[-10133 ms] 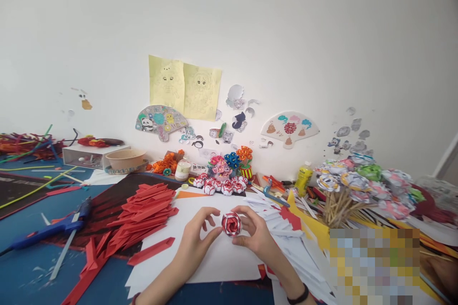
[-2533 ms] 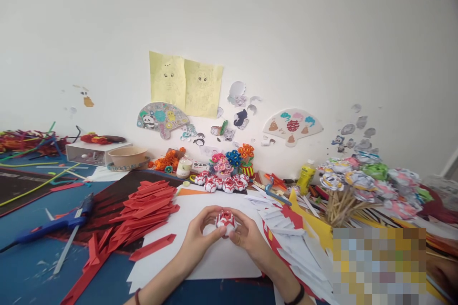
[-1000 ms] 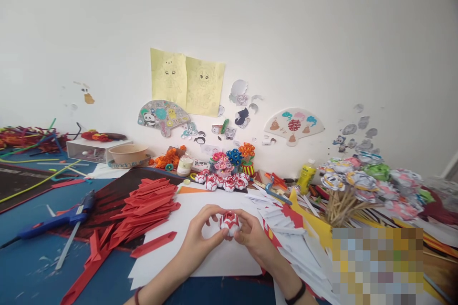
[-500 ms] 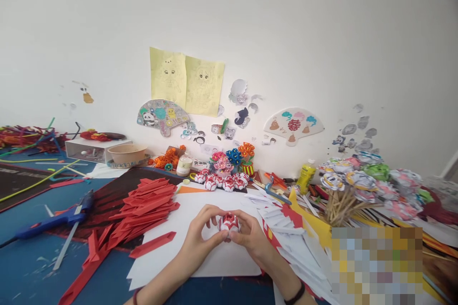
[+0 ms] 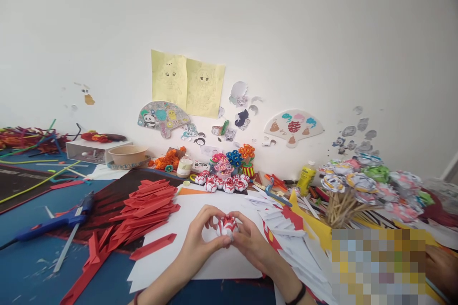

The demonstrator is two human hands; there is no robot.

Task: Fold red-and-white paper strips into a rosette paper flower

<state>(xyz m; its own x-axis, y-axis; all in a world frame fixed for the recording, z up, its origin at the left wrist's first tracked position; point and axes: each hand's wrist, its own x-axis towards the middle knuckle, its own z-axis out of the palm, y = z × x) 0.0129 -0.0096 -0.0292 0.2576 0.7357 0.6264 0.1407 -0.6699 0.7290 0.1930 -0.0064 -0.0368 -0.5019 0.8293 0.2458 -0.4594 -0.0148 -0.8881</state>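
Note:
A small red-and-white folded paper flower [image 5: 226, 227] is held between my two hands, above a white paper sheet [image 5: 171, 267]. My left hand [image 5: 204, 231] grips its left side, thumb low and fingers curved over the top. From the right, my right hand [image 5: 247, 238] pinches it the same way. Left of the hands lies a heap of red folded paper strips [image 5: 150, 209], with one single strip [image 5: 153, 246] on the sheet. White folded paper strips [image 5: 282, 221] lie to the right. Several finished red-and-white flowers [image 5: 229, 184] stand behind.
A blue glue gun [image 5: 53, 226] rests at the left. Paper flowers on sticks [image 5: 343, 190] stand at the right, by a yellow bottle [image 5: 306, 178]. A beige bowl [image 5: 128, 153] sits at the back left. Another person's hand [image 5: 442, 267] shows at the right edge, beside a blurred patch.
The paper flower has turned in my fingers and shows more of its white side petals. Another person's hand has come into view at the right edge.

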